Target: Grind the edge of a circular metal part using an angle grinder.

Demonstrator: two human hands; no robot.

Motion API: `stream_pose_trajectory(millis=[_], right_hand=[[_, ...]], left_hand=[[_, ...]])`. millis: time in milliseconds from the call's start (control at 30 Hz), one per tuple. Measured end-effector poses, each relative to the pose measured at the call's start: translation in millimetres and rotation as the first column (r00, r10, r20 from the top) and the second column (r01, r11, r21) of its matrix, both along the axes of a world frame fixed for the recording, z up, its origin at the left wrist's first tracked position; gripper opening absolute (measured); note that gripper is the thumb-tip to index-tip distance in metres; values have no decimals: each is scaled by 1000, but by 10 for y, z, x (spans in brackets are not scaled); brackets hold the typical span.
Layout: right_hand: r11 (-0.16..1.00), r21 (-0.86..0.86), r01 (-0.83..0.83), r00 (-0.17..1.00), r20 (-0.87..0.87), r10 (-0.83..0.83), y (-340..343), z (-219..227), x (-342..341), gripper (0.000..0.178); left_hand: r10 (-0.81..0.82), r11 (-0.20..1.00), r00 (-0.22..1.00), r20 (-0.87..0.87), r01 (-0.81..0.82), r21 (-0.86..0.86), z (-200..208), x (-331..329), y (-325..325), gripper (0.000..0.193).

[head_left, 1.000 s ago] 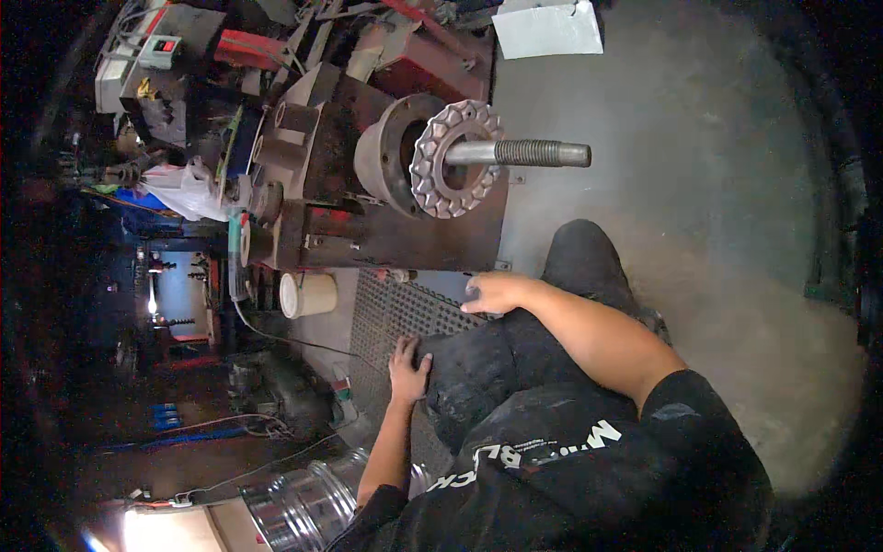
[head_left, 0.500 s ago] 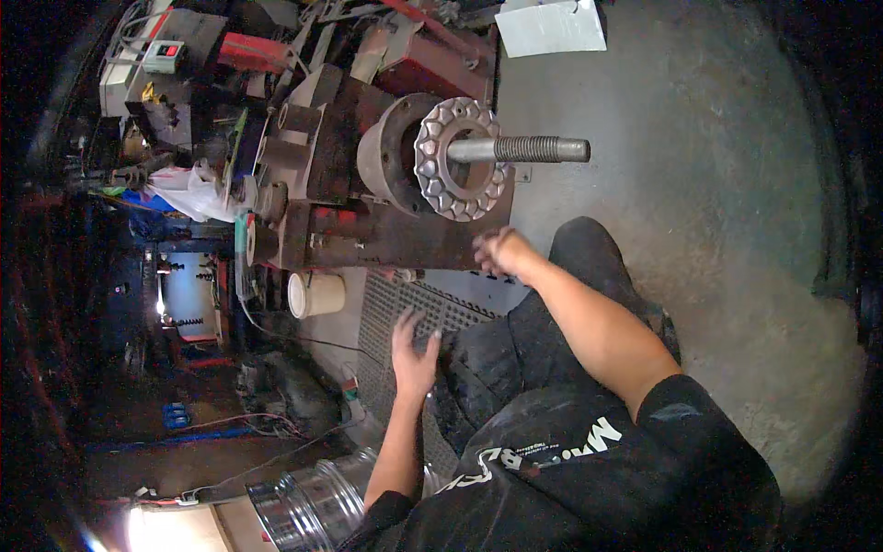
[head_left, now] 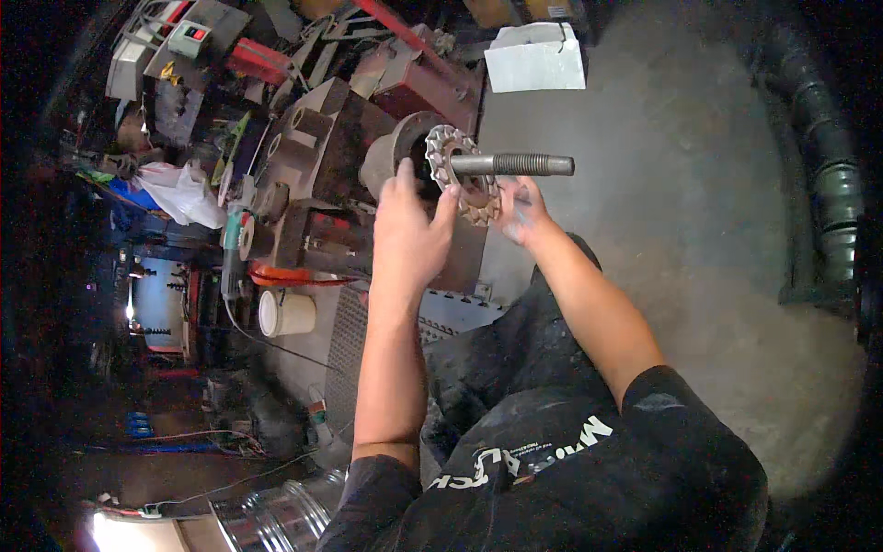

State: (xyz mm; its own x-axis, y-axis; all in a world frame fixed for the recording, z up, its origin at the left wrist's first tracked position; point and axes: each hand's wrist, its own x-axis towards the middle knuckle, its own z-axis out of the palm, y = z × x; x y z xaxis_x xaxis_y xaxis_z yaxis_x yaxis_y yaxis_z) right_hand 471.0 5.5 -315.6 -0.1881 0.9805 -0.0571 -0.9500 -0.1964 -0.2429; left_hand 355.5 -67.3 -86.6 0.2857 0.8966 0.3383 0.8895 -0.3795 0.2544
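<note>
A scalloped metal ring (head_left: 441, 144) hangs around a steel shaft with a threaded end (head_left: 520, 165). Behind it is the round machine flange (head_left: 411, 138). My left hand (head_left: 409, 221) grips the ring's near left side, thumb on its front face and fingers reaching behind toward the flange. At the ring's lower right edge, my right hand (head_left: 524, 210) holds the rim, its fingertips partly hidden by the ring. Whether the ring touches the shaft or the flange is hard to tell.
The machine body (head_left: 322, 138) stands on the left, with an angle grinder (head_left: 235, 241) near it. A white bucket (head_left: 287, 313) sits on the floor beside a dark rubber mat (head_left: 349, 340). A white box (head_left: 535, 60) lies beyond the shaft. Shiny metal cylinders (head_left: 276, 515) are at lower left.
Both hands have moved up from below to the ring and taken hold of it from either side. The ring appears turned more edge-on. The view has shifted slightly.
</note>
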Motion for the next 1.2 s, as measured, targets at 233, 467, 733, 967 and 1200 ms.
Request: stream_pose_trajectory(millis=[233, 467, 733, 967, 1200], right_hand=[[1000, 26, -1, 999, -49, 2, -141, 260, 715, 60], [941, 236, 241, 969, -10, -246, -1238, 954, 1901, 68], [984, 152, 94, 947, 291, -136, -2363, 1741, 1344, 77], [987, -114, -111, 924, 353, 145, -2293, 1571, 1142, 80], [946, -134, -296, 859, 397, 325, -2076, 1627, 1435, 85]], left_hand=[[-144, 990, 973, 180, 140, 31, -177, 242, 72, 46], [-364, 909, 772, 522, 416, 18, -190, 597, -444, 60], [43, 645, 429, 902, 678, -353, -788, -273, -983, 51], [300, 679, 450, 842, 519, -519, -1069, -583, -1421, 51], [339, 786, 412, 846, 370, -495, -1017, -318, -1589, 48]])
